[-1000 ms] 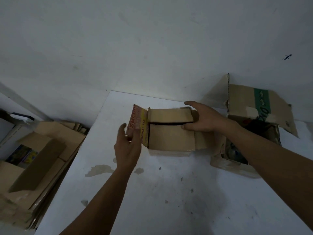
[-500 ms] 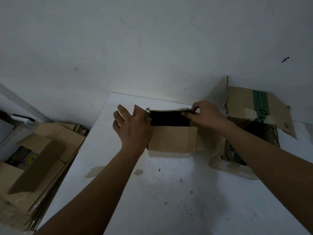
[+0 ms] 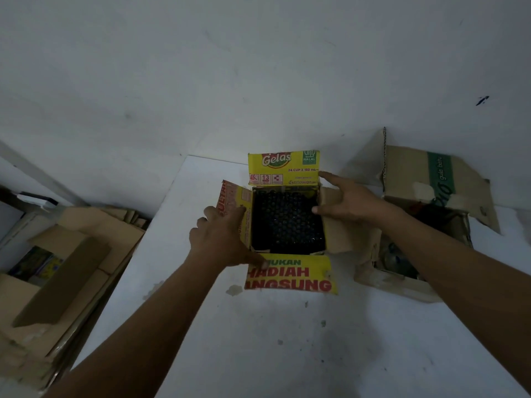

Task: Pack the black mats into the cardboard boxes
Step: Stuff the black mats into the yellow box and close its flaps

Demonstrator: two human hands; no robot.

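Black mats [image 3: 287, 219] inside open cardboard box [image 3: 288, 273]

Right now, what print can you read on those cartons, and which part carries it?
"Gelas", "HALAL", "24 CUP X 180 ml", "13": far flap of the yellow box.
"HADIAH", "NGSUNG" and cut-off "UKAN": near flap.
"ULTAN", partly hidden: left flap, beside the left hand.
"gula baru": green band on the brown box.
Small print by the right hand: too small to read.
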